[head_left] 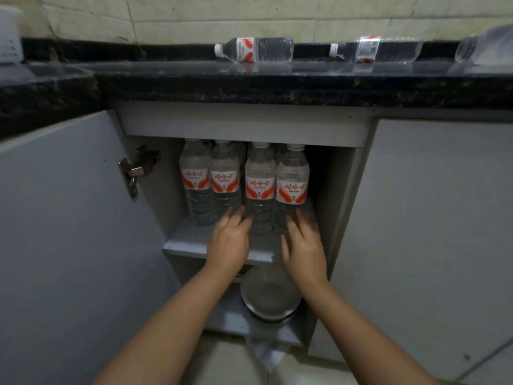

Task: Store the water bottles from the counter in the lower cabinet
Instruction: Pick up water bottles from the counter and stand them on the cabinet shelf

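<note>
Upright water bottles (261,187) are being nudged back on the cabinet shelf (188,240) by the left hand (229,240) and right hand (304,250), fingers straight, nothing gripped. Two more bottles (255,50) are lying on the worktop (277,84) — probably full, heavy-ish, slick plastic, so best grabbed mid-body.

Dim, soft light; wide-angle edges bend, fingers (305,218) blur.

Both my forearms reach forward; left hand (229,240) and right hand (304,245) side by side, palms down, fingers straight.
</note>
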The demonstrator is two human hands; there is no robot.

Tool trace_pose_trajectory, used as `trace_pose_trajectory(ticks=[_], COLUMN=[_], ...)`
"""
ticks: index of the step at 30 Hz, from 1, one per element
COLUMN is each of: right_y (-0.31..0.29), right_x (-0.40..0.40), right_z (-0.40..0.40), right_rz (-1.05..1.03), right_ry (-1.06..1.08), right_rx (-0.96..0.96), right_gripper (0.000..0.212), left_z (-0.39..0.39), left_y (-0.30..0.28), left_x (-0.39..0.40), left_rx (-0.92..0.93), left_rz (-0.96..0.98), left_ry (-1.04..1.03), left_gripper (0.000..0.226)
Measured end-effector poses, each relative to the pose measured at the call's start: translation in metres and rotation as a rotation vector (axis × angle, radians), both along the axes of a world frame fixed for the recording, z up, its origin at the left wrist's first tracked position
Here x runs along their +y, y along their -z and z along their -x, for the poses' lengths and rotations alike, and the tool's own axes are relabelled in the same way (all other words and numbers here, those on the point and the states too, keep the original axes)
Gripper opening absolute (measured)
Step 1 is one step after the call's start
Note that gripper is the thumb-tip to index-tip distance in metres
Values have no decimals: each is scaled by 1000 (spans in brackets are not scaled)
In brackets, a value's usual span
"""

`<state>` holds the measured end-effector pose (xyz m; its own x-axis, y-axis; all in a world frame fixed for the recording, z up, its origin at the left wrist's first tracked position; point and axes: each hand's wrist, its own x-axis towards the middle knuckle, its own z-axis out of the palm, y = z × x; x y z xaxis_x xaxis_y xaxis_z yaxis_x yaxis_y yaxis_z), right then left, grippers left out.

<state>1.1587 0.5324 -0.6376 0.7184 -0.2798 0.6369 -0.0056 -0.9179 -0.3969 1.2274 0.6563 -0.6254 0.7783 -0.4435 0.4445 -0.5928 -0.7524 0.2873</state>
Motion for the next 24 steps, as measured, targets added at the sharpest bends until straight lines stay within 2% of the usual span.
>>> trace_pose_trajectory(ticks=[2, 6, 10, 13, 19, 24], right_y=[-7, -33, -85, -137, -252, -351], right_x=[1, 10, 17, 21, 23, -5], right_z=[7, 37, 60, 80, 131, 132], right_rz=[11, -47, -41, -70, -97, -112], right_ry=[1, -10, -24, -68, -33, 46], right_rx=[14, 154, 284, 515, 579, 445], right_gripper=[38, 32, 33, 37, 38, 35], left_z=[10, 44, 70, 93, 141, 131], left_y=[-4, -27, -87, -143, -262, -358], left_x=[6, 18, 27, 29, 41, 22], left_rx=[28, 232, 332, 368, 501, 379], left_rz=[-106, -299, -381, -417, -501, -433], left_ry=[-8, -40, -68, -60, -64, -47], left_gripper=[45, 50, 45, 44, 43, 41])
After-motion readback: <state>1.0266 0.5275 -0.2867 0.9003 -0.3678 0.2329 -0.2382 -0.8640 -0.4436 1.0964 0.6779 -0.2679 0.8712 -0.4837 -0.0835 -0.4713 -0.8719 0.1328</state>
